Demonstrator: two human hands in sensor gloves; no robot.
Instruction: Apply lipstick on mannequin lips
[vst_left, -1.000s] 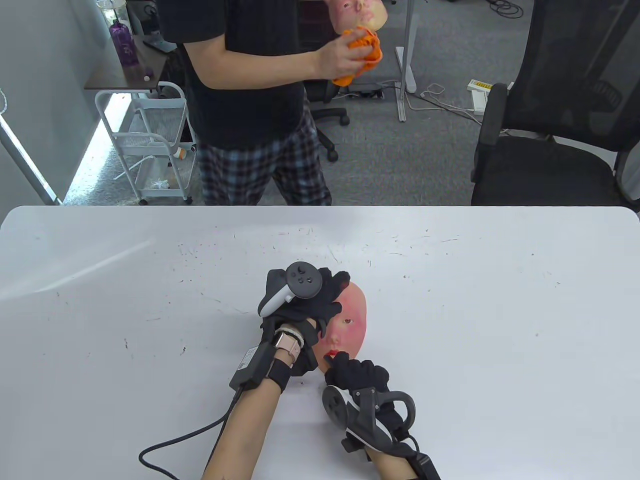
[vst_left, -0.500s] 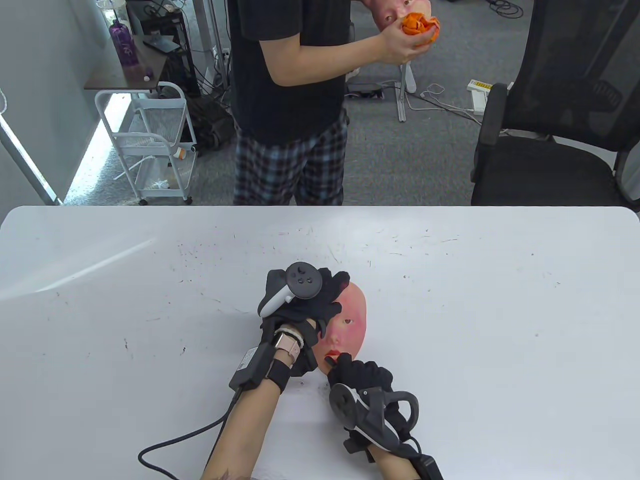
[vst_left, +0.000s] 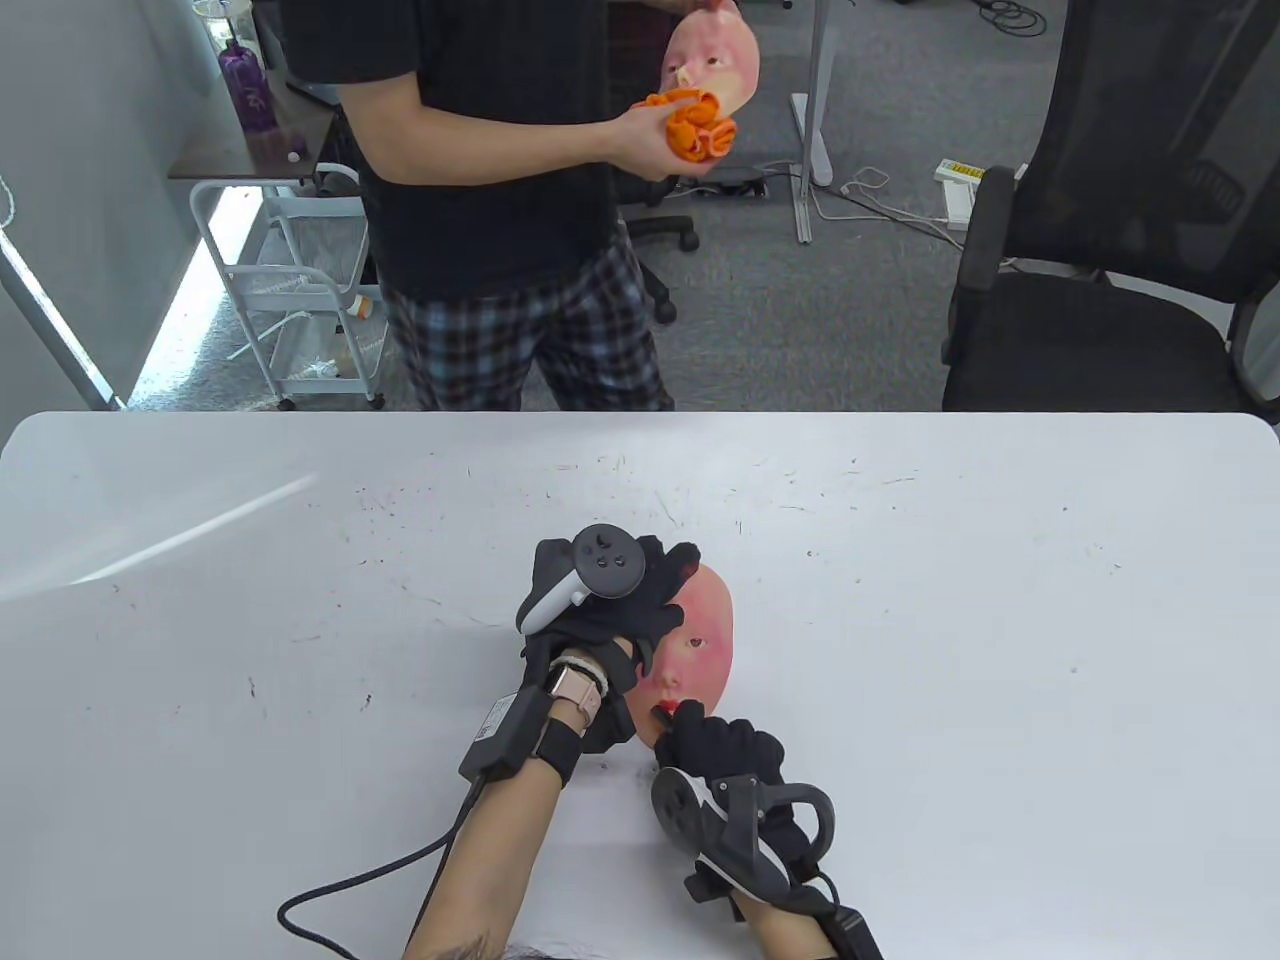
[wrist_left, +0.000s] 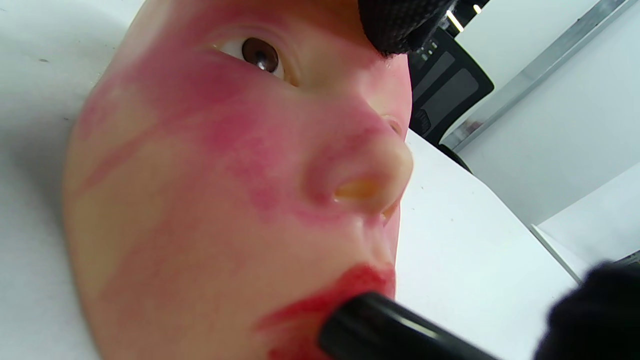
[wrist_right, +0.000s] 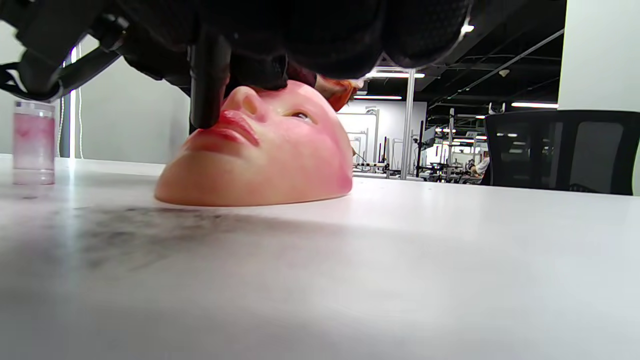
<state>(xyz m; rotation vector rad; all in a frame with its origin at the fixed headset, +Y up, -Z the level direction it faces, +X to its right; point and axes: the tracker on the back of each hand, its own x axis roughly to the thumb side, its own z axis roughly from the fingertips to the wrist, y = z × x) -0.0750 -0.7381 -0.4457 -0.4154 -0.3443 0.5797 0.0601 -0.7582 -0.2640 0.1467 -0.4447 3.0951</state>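
A pink-stained mannequin face (vst_left: 705, 635) lies face up on the white table (vst_left: 950, 620). My left hand (vst_left: 640, 605) rests on its forehead and left side; a gloved fingertip (wrist_left: 400, 25) shows above the eye. My right hand (vst_left: 695, 728) grips a black lipstick tube (wrist_right: 205, 85) whose end touches the red lips (wrist_right: 231, 127). In the left wrist view the tube (wrist_left: 380, 332) meets the red lips (wrist_left: 350, 292). The lipstick's tip is hidden against the mouth.
A person (vst_left: 480, 180) stands beyond the table's far edge holding another mannequin face (vst_left: 712, 55) and an orange cloth (vst_left: 695, 125). A black office chair (vst_left: 1110, 250) is at far right, a white cart (vst_left: 300, 290) at far left. A small clear pinkish cylinder (wrist_right: 32, 142) stands on the table.
My right hand has shifted slightly at the mouth, the tube staying on the lips. My left hand has not moved. The person behind has stepped sideways and lowered the other face.
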